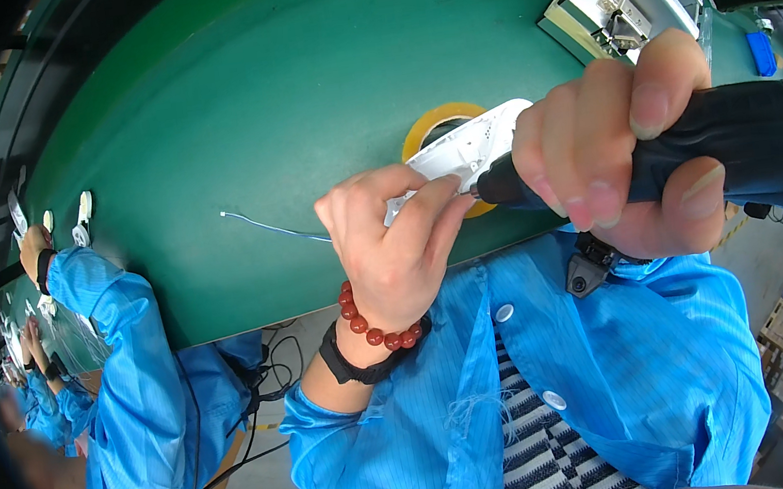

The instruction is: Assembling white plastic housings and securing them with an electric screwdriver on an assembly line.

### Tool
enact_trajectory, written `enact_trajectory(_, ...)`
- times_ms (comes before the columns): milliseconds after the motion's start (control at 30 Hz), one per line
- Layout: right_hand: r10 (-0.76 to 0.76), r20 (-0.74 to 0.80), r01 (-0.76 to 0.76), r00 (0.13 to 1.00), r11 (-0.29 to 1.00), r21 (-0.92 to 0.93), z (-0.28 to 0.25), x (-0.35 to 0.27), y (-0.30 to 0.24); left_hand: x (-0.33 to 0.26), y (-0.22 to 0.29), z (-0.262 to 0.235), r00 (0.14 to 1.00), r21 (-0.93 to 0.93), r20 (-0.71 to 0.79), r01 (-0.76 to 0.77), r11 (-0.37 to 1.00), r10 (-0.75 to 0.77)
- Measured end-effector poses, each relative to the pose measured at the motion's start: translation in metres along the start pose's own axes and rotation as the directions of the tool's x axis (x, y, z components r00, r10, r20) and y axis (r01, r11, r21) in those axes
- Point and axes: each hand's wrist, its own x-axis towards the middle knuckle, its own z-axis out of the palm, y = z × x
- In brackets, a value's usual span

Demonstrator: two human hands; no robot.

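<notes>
Green and smooth, your table [229, 118] curves across the head view, with cartons stacked on the floor beyond its edges. Your left grip [399, 229] is pinched, thumb and fingertips drawn together on the lower left end of a white plastic shell [482, 143], which is tilted near the table's front edge. Your right grip [619, 143] is wrapped around a black power screwdriver [755, 141], its nose pointing left to the shell, close to your left fingertips; you can't tell whether the bit sits in a screw. Behind the shell you have a roll of yellow tape [415, 137]. A thin blue cable [262, 226] with a white plug runs out from behind your left grip. At the upper right you see an open box [578, 11] with metal parts inside; at the left, a co-worker's blue sleeve [115, 298].
</notes>
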Motion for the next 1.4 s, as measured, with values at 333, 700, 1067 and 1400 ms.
enact_trajectory(333,0.041,-0.011,-0.042,0.999,0.994,-0.103,0.002,-0.004,0.004,-0.002,-0.002,0.005,1.000,-0.015,-0.005,0.028,0.999,-0.028)
enact_trajectory(700,0.064,-0.039,-0.070,0.997,0.980,-0.186,0.003,-0.010,0.004,0.005,-0.002,0.004,0.968,0.017,0.216,0.129,0.992,-0.129)
enact_trajectory(1067,0.025,-0.049,-0.038,0.998,0.959,-0.282,-0.003,-0.003,-0.005,0.001,-0.008,0.009,0.973,-0.015,0.186,0.142,0.990,-0.137)
enact_trajectory(1400,0.062,-0.040,-0.071,0.997,0.943,-0.326,-0.004,-0.006,-0.004,0.003,-0.002,0.011,0.973,-0.009,0.185,0.143,0.990,-0.139)
